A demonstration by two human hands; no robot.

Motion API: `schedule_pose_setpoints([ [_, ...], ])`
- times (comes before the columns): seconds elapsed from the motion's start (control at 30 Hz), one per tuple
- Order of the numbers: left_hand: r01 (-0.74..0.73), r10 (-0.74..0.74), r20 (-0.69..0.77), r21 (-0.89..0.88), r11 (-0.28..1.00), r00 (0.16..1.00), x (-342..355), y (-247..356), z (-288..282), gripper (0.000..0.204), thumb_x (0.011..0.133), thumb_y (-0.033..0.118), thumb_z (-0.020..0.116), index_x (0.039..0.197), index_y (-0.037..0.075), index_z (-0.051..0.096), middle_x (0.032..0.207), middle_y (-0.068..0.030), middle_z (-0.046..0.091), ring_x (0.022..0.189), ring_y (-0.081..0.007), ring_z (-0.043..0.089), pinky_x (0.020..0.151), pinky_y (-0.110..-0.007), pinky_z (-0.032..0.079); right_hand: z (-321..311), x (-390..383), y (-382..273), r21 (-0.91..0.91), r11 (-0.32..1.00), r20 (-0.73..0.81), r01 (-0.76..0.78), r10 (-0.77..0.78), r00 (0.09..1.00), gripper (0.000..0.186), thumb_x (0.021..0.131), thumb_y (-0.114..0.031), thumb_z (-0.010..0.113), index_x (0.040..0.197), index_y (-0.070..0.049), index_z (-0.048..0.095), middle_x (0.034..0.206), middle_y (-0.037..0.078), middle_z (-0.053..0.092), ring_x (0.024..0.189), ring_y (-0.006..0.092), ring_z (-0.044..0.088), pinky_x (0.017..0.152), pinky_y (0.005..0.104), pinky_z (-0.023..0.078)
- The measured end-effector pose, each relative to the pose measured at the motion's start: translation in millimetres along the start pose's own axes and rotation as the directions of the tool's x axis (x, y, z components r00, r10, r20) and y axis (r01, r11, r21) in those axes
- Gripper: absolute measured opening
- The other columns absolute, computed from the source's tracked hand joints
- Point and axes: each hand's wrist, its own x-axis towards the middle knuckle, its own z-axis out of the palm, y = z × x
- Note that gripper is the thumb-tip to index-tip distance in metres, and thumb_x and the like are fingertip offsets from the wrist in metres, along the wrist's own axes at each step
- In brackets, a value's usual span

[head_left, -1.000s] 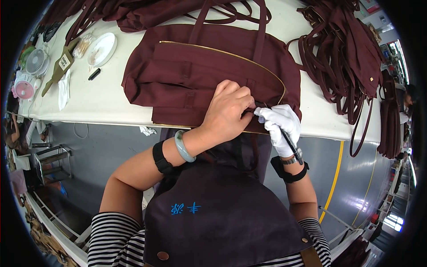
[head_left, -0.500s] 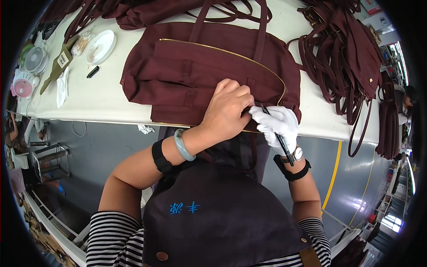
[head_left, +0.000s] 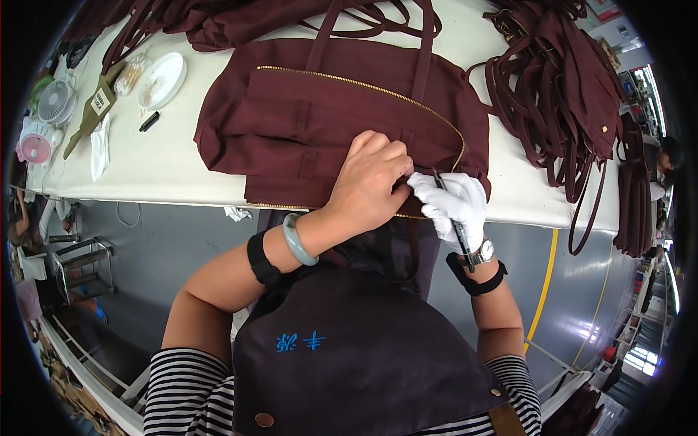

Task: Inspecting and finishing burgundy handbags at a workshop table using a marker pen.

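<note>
A maroon bag with a curved gold zipper and two handles lies on the white table before me. Bare, with curled fingers, my left hand pinches the bag's material near its front right part. My right hand, in a white glove, is closed around a slim black pen, held at a slant. Its fingertips meet those of my left hand at the bag, and the exact spot they grip is hidden by the fingers.
Maroon bags with long straps are heaped at the right. On the left side of the table are a white plate, a black marker cap or short pen, an olive strip and small fans. Another person is at far right.
The pen in my right hand has tilted slightly, its lower end shifting left. My left hand keeps its pinch on the bag; the whole view has shifted a little.
</note>
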Motion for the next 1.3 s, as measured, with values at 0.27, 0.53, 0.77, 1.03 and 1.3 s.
schedule_pose_setpoints([
  [0.27,-0.002,0.001,-0.01,-0.01,1.0,1.0,1,0,0,0.02,0.065,0.001,0.075,0.079,0.007,0.062,0.081,-0.0043,0.053,0.084,-0.0259,0.051,0.094,-0.04,0.039,3,-6,-16,0.498,0.795,-0.17,-0.345,0.48,0.861,0.03,0.092,-0.03,0.062,0.086,-0.001,0.071,0.09,0.01,0.076,0.071,0.0227,0.066,0.065,0.0317,0.051],
  [0.53,0.024,-0.024,0.043,-0.007,1.0,0.999,1,3,-1,0.018,0.067,0.0,0.074,0.077,0.006,0.061,0.083,-0.0048,0.053,0.087,-0.026,0.051,0.097,-0.041,0.039,-1,-2,1,0.049,0.999,0.008,0.018,-0.018,1.0,0.029,0.069,-0.019,0.074,0.098,-0.015,0.072,0.088,0.003,0.071,0.066,0.0214,0.063,0.057,0.034,0.048],
  [0.77,0.002,-0.002,-0.004,-0.009,1.0,1.0,1,1,1,0.021,0.065,-0.001,0.075,0.078,0.007,0.061,0.081,-0.0037,0.052,0.084,-0.0256,0.05,0.093,-0.04,0.04,0,-9,-5,0.313,0.933,-0.091,-0.177,0.215,0.972,0.023,0.089,-0.028,0.063,0.089,-0.008,0.075,0.085,0.006,0.074,0.068,0.0225,0.064,0.061,0.0333,0.049],
  [1.03,-0.004,0.005,-0.013,0.008,1.0,1.0,-2,-1,-3,0.02,0.065,0.001,0.073,0.079,0.007,0.06,0.082,-0.0043,0.053,0.085,-0.0271,0.051,0.091,-0.041,0.039,-1,13,-10,0.054,0.998,-0.064,-0.02,0.024,0.998,0.021,0.077,-0.019,0.07,0.096,-0.01,0.074,0.086,0.006,0.072,0.066,0.0227,0.062,0.056,0.0333,0.048],
  [1.3,-0.027,0.026,-0.036,-0.029,0.999,0.999,-2,-1,8,0.018,0.066,0.003,0.075,0.078,0.006,0.061,0.083,-0.0046,0.052,0.087,-0.025,0.051,0.096,-0.042,0.039,1,-8,-8,0.145,0.982,-0.094,-0.121,0.135,0.986,0.024,0.091,-0.027,0.063,0.092,-0.004,0.069,0.095,0.01,0.074,0.078,0.0248,0.066,0.064,0.0363,0.049],
])
